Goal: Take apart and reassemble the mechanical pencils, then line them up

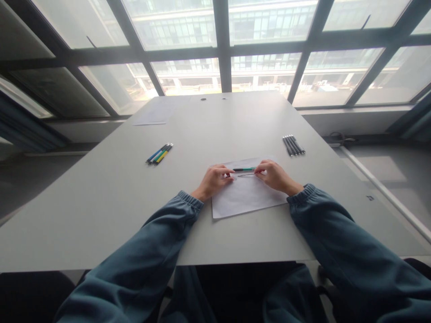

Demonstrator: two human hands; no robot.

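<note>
Both my hands are over a sheet of white paper (247, 195) near the table's front. My right hand (274, 176) pinches the right end of a thin dark rod (247, 175) that looks like a pen refill; its other end points left toward my left hand. Just beyond it lies a green and black pen barrel (244, 169), its right end by my right fingertips and its left end close to my left fingertips. My left hand (215, 179) has its fingers curled in a pinch above the paper's left side. What they hold, if anything, is too small to make out.
On the white table (134, 206), several coloured pens (159, 154) lie at the left. Several dark pens (294, 145) are lined up at the right. Printed paper (153, 114) is at the far left, and windows (262, 72) stand behind the table.
</note>
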